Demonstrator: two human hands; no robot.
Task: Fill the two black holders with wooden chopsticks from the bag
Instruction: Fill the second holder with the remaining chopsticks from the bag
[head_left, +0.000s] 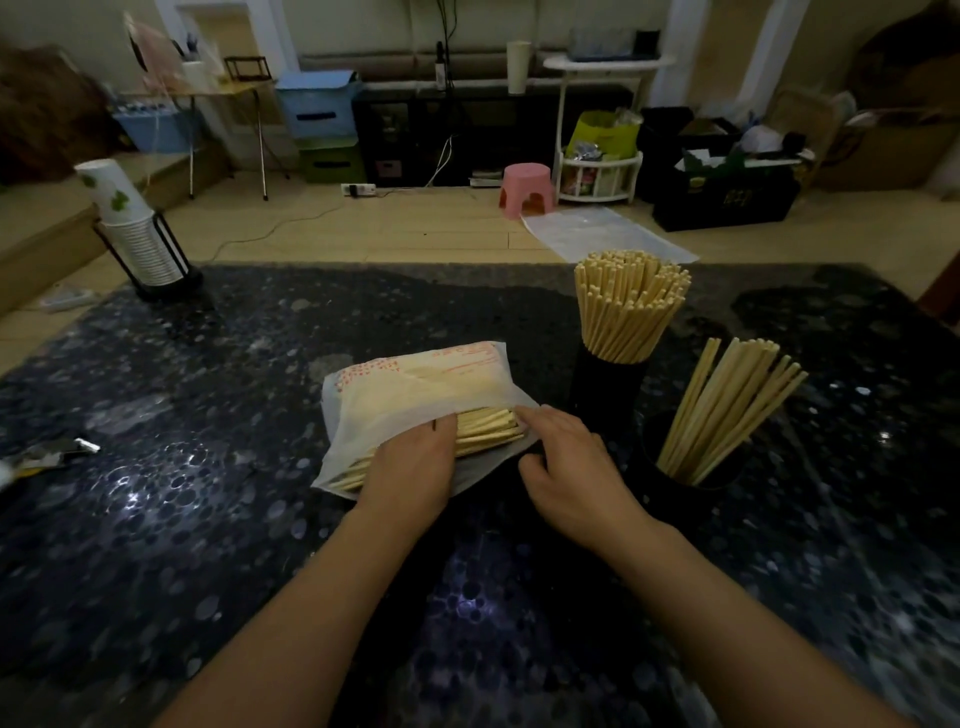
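Wooden chopsticks (488, 428) lay in a translucent white bag (415, 387) with red print, flat on the dark speckled tabletop (208, 415) near its middle. The left hand (413, 462) reached into the bag's open mouth, its fingers tucked under the plastic and out of sight, so whether they gripped anything could not be told. The right hand (563, 460) rested at the bag's right edge, fingers loosely bent with the tips on the bundle's ends and holding nothing.

Just right of the bag stood the far black holder (608, 387), packed full with upright sticks fanning out at the top. Nearer and further right, the second black holder (685, 467) held only a small leaning cluster. At the tabletop's far left corner, a stack of paper cups (135, 228) sat tilted in a black wire stand.
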